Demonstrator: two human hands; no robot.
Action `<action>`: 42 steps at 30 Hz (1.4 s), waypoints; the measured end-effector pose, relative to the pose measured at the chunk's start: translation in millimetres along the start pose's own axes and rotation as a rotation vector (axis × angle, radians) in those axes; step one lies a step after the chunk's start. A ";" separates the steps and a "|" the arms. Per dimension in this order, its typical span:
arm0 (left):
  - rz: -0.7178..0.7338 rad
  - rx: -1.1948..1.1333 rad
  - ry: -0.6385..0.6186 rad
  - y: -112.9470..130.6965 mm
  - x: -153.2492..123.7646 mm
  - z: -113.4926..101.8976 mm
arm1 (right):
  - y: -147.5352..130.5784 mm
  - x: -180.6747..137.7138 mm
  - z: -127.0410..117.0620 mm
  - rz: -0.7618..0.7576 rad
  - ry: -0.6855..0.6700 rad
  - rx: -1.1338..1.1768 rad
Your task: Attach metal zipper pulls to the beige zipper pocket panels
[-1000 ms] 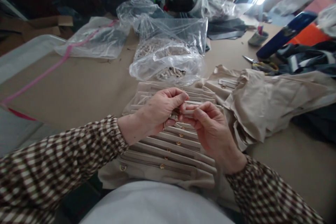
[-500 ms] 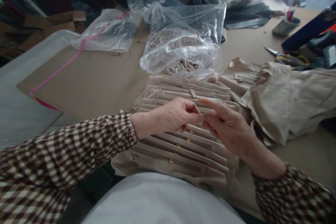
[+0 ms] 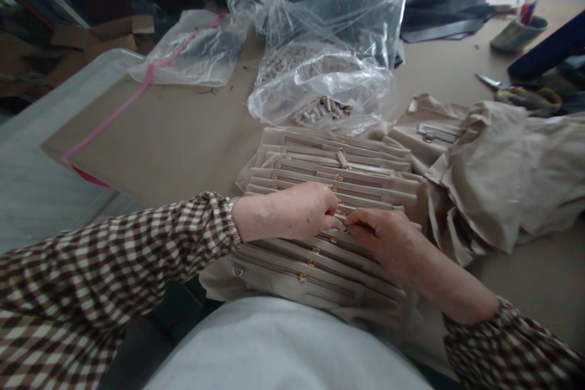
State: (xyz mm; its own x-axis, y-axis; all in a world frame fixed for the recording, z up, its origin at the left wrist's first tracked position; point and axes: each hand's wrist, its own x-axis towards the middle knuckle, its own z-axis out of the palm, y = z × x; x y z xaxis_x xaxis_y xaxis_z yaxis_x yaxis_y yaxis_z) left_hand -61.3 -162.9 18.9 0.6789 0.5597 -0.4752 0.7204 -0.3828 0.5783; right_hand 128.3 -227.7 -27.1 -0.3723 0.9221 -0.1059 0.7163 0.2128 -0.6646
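At far left we see an open cardboard box [image 3: 114, 31], its inside too dark to read. Next on the table [image 3: 137, 128] we have a flattened clear plastic bag [image 3: 208, 61], a pink strip [image 3: 121, 106] running from it toward the table's corner. Our left hand [image 3: 292, 210] is bent over a layered stack of beige zippered pieces [image 3: 283, 256], its fingertips pinched on a small pale strip [image 3: 339, 224] just above the stack's middle. Behind the stack, a crumpled clear bag [image 3: 269, 103] holds many small beige pieces [image 3: 322, 111], some showing near its front. Our right hand [image 3: 393, 244] pinches the strip from the other side, thumb against finger. Further right we find a heap of beige cloth [image 3: 498, 152], a cup [image 3: 516, 36] with pens [image 3: 526, 13] standing in it, and scissors [image 3: 525, 97].
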 end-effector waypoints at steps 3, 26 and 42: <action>0.003 0.080 0.032 -0.1 1.2 1.0 | 1.2 1.1 5.6 0.030 -0.009 -0.070; -0.010 -0.701 0.066 -19.3 -6.0 -5.7 | -6.1 10.6 3.8 0.087 0.108 0.257; 0.054 -1.482 0.240 3.3 -3.2 -2.8 | -45.7 23.0 26.0 0.252 0.210 1.675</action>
State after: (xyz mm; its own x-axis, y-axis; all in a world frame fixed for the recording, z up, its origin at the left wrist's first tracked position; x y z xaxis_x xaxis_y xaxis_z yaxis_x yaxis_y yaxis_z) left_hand -61.5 -163.9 24.2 0.5547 0.7294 -0.4003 -0.1964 0.5822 0.7889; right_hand 71.6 -224.6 -18.4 -0.1792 0.9300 -0.3210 -0.6676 -0.3545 -0.6547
